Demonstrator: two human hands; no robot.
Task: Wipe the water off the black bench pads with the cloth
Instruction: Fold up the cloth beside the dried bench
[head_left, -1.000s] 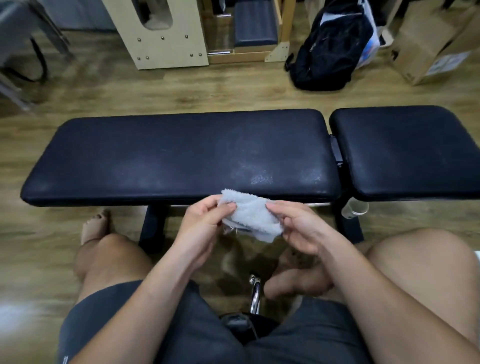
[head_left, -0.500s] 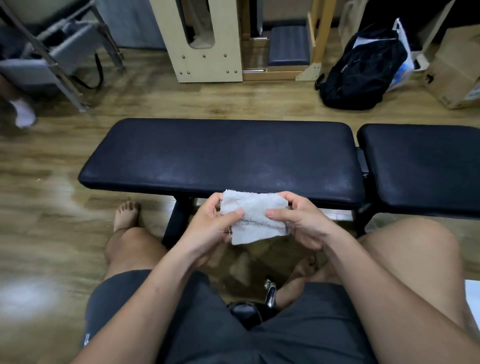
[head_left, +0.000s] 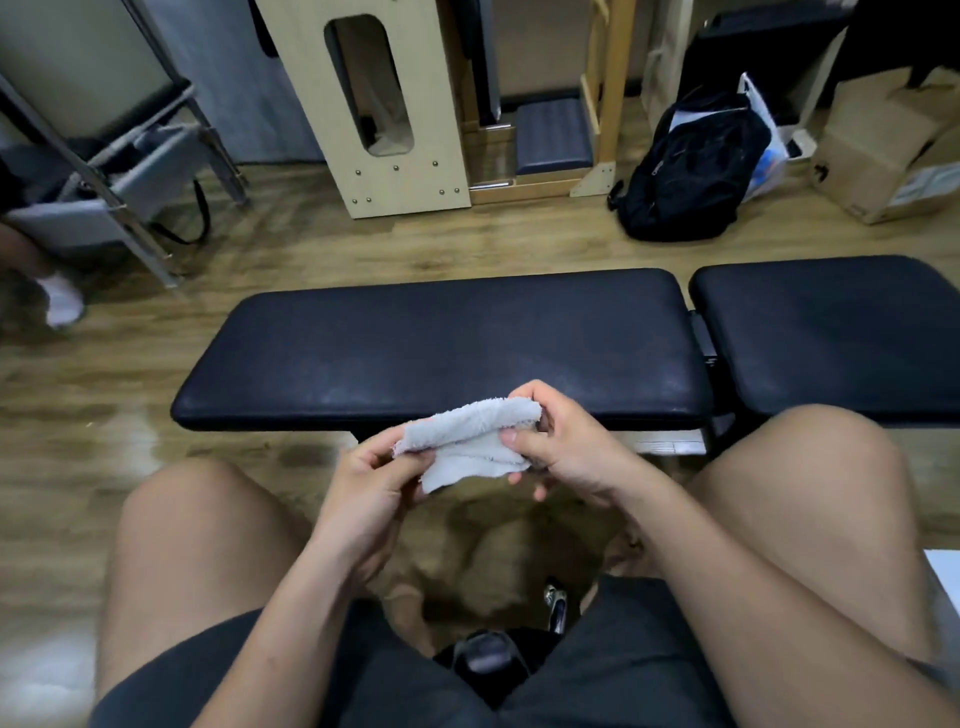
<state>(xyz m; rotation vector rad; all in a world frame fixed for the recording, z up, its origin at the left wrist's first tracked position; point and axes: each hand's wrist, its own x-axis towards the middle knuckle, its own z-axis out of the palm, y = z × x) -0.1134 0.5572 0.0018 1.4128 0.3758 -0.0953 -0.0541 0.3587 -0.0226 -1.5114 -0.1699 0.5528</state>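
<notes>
A long black bench pad (head_left: 441, 343) lies across the floor in front of me, with a shorter black pad (head_left: 831, 332) to its right across a narrow gap. Faint pale specks show on the long pad's near right part. A small white cloth (head_left: 467, 441), folded over, hangs in the air just before the long pad's near edge. My left hand (head_left: 369, 478) pinches its left end. My right hand (head_left: 561, 447) grips its right end with curled fingers. Neither hand touches a pad.
My bare knees flank the hands. Beyond the bench stand a wooden frame (head_left: 374, 109), a black backpack (head_left: 691, 166) and a cardboard box (head_left: 883, 150). A folding metal chair (head_left: 119, 171) stands far left, near another person's white-socked foot (head_left: 62, 301).
The view tilted up and the bench sits farther away. The cloth went from spread flat between my hands to folded over lengthwise, my right hand closing round its end.
</notes>
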